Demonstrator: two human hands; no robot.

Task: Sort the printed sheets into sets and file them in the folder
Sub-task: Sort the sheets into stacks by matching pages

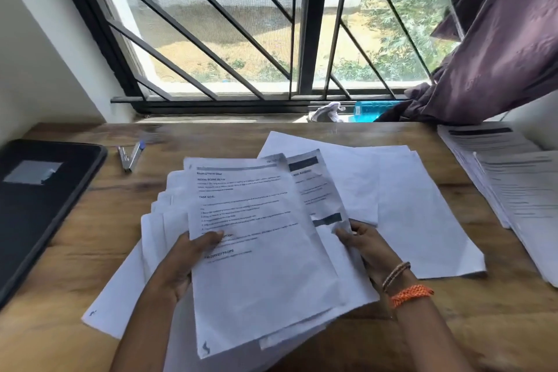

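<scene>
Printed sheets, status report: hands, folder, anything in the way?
Both hands, left and right, grip the fanned printed sheets. Folder closed, far left. Loose sheets lie underneath; pens beside folder.

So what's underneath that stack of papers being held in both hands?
Under the held stack, more white sheets lie fanned over the wooden table, most showing no print. How many lie directly beneath, and what is printed there, is covered by the stack and both hands.

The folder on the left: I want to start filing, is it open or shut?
Shut: the black folder lies flat on the table, cover down, no sheets inside showing.
</scene>
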